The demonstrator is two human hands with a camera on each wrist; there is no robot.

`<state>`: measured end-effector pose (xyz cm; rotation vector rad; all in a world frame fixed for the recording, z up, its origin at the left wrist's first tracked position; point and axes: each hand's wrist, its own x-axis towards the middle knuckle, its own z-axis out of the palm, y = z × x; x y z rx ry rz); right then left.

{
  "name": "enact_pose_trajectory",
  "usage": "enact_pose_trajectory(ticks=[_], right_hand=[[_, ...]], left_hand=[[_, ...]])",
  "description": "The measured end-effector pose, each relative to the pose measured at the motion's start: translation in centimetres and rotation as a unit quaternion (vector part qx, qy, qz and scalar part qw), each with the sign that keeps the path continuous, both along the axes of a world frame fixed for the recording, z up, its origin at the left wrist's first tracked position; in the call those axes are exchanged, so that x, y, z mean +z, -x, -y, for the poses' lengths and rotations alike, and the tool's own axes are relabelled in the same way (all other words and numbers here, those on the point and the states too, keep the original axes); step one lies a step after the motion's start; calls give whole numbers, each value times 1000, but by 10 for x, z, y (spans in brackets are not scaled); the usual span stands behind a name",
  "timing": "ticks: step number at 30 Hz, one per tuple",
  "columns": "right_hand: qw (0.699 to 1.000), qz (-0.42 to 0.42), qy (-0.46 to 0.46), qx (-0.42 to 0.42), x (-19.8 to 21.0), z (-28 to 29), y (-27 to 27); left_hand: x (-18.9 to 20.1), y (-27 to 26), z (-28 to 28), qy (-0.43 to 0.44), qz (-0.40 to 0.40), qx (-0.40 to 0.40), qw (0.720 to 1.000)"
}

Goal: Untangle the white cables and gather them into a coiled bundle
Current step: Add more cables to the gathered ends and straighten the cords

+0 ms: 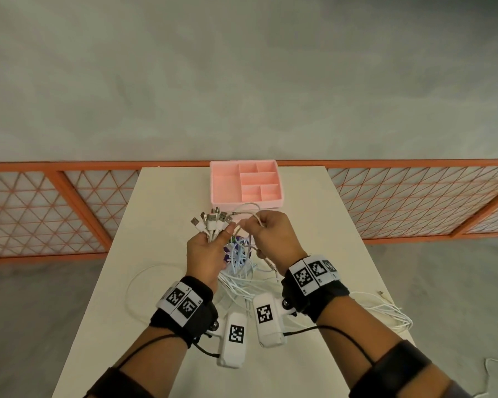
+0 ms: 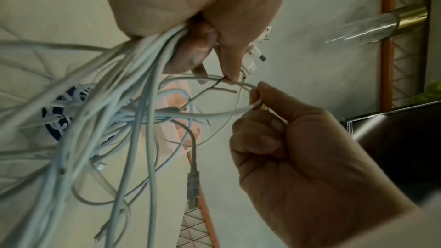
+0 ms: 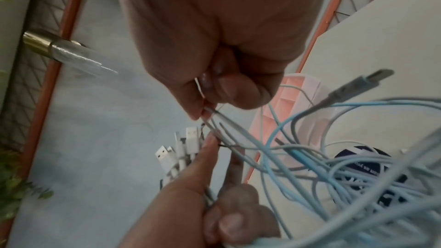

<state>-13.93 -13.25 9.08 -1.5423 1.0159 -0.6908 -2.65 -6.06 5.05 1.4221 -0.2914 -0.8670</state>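
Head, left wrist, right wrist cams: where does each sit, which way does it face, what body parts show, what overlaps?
Head: on the person's head, facing forward and down at the table, pink tray and cables; both forearms, left hand and right hand show.
Left wrist: on the left wrist, looking along the left hand's palm at its gripped cables; the right hand shows opposite.
Right wrist: on the right wrist, looking along the right hand pinching a cable loop; the left hand shows below.
Shared: both wrist views show the plugs, tray and both hands.

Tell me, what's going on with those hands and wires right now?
Left hand grips a fistful of white cables, plugs up. Right hand pinches one loop. Rest tangled below, not coiled yet.
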Motion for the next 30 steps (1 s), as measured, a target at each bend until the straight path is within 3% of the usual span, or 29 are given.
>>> enact_pose_trajectory(ticks=[4,9,11,15,17,23,28,30], right_hand=[[994,-44,26,-97,-16,23,13],[970,-155,3,-189,-44,37,42],[971,-160,55,-167,-42,28,46],[983,-78,163,27,-18,-7,31],[981,-67,171,66,-16,-15,24],[984,-46,166,56,-13,-21,24],[992,38,112,33,-13,-23,27],[990,28,137,29,-13,-24,27]], left_hand=[[-2,-6,-4,9,-14,11,1000],[5,-5,-10,25,-32,-37,998],[10,-2,-9,31,-27,-56,998],[20,4,-3,33,2,-93,995],[25,7,-1,34,12,-104,994],[33,9,-2,36,14,-103,994],[32,5,-3,44,-2,-95,994],[32,4,-2,43,-3,-94,995]])
